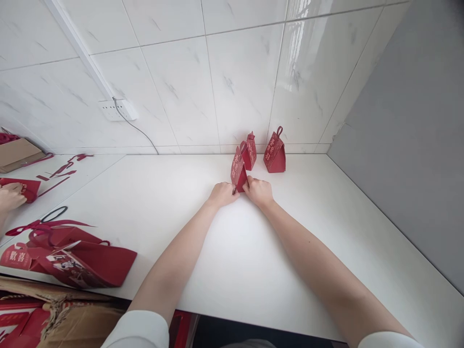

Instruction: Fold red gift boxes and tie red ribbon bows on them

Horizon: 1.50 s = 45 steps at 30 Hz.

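Both my arms reach out over the white table toward the tiled wall. Between my hands stands a small red gift box (239,170) with gold lettering and a ribbon loop on top. My left hand (222,194) grips its lower left side, and my right hand (258,190) has its fingers closed on the lower right side. Just behind it, against the wall, is a second red gift box (250,153), partly hidden. A third red gift box (275,153) stands upright to the right, apart from my hands.
Red gift boxes (119,263) with ribbons lie at the table's (217,270) left front. Beyond them, another person's hand (12,195) rests on a red piece near loose ribbons (65,166). A cardboard box (79,321) sits below the edge. A cabled power socket (118,110) is on the wall; a grey panel (406,135) bounds the right.
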Tool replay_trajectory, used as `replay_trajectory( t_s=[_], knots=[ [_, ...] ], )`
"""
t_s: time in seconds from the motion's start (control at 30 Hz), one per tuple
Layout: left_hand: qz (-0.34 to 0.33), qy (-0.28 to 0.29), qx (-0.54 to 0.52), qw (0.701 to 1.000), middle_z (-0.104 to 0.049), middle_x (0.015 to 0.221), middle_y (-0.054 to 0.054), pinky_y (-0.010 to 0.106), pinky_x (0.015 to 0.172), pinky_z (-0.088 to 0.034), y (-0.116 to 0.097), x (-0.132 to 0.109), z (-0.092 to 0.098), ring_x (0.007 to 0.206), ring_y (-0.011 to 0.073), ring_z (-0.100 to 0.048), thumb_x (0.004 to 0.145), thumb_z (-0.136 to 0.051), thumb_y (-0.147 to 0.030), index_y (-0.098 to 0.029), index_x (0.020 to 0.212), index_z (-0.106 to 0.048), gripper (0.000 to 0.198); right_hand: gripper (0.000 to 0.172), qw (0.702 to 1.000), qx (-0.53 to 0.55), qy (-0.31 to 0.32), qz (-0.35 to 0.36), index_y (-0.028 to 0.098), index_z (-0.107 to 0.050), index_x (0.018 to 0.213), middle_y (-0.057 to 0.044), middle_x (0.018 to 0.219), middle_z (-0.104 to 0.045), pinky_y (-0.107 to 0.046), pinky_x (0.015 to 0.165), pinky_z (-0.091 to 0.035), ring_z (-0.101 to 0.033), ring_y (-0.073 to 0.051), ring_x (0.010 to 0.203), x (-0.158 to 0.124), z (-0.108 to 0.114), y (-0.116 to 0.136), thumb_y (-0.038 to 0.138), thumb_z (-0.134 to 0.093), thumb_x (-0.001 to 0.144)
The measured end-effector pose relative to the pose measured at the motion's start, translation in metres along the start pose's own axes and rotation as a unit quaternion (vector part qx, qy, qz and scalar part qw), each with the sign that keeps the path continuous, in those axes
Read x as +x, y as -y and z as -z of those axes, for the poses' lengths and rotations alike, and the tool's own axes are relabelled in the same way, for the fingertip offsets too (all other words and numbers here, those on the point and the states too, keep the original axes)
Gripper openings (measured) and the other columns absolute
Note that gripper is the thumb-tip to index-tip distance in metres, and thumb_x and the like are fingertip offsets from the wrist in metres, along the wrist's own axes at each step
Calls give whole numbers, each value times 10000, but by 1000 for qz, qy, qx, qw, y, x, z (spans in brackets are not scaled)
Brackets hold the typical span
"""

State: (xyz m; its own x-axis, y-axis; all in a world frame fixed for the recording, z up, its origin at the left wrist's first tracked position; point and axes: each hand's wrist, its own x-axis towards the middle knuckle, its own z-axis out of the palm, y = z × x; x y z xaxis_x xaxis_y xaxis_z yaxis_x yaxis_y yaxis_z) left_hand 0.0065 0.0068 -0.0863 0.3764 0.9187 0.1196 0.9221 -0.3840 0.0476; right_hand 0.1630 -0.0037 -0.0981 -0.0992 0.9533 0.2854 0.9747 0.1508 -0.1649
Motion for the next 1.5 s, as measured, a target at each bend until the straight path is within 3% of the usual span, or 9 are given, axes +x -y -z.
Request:
replay_trajectory(
  t_s=[0.27,0.5,0.6,0.83,1.03,1.17,1.37,1.5],
  knots=[
    [15,-14,-8,1000,-692,742,55,294,636,-447,1,1,-4,712,211,-648,802,-499,-324,-194,746,-677,227,265,999,-1,30,18,162,-609,983,-89,846,-717,-273,636,-380,-669,-222,761,0,-3,-4,290,-393,898],
    [27,-11,-9,1000,-692,745,51,295,649,-443,-1,1,-2,744,216,-655,822,-469,-336,-200,742,-659,247,305,999,-7,38,22,164,-570,1064,-107,977,-693,-300,692,-393,-655,-236,835,-3,-2,-10,329,-358,921],
    [28,-15,-9,999,-699,782,30,297,662,-441,1,-3,1,761,215,-658,819,-477,-340,-215,842,-648,213,335,999,-11,27,31,146,-538,1106,-131,1071,-650,-334,764,-391,-631,-256,901,-6,0,-12,354,-348,924],
    [46,-11,-1,999,-707,867,39,285,673,-448,0,-5,2,792,210,-664,801,-512,-308,-201,931,-610,196,253,996,-9,35,75,134,-541,1046,-143,1069,-622,-326,820,-375,-608,-232,925,-5,-4,-13,236,-348,918],
    [74,-15,9,997,-702,858,77,310,670,-454,-7,1,-5,800,241,-666,809,-485,-280,-178,949,-608,213,267,997,-12,36,62,95,-541,1083,-166,1064,-620,-333,797,-386,-619,-239,898,0,-11,-8,193,-364,908],
    [84,-17,11,996,-704,862,87,306,674,-453,-8,1,-6,801,236,-667,819,-477,-287,-176,957,-619,227,268,998,-7,26,52,100,-558,1074,-152,1035,-644,-311,749,-391,-637,-227,838,-2,-9,-6,188,-385,890],
    [67,-32,4,997,-696,767,39,289,643,-432,-4,-9,5,750,214,-661,827,-486,-370,-215,820,-635,215,333,998,11,8,68,177,-622,924,-70,909,-695,-277,665,-365,-634,-205,766,-12,2,-14,390,-366,911],
    [60,-81,9,995,-695,918,53,297,667,-420,-9,-13,14,797,214,-653,886,-403,-409,-218,1025,-584,298,461,996,18,-66,51,148,-600,1001,-105,944,-688,-302,716,-340,-617,-212,761,-11,7,-9,441,-249,948]
  ],
)
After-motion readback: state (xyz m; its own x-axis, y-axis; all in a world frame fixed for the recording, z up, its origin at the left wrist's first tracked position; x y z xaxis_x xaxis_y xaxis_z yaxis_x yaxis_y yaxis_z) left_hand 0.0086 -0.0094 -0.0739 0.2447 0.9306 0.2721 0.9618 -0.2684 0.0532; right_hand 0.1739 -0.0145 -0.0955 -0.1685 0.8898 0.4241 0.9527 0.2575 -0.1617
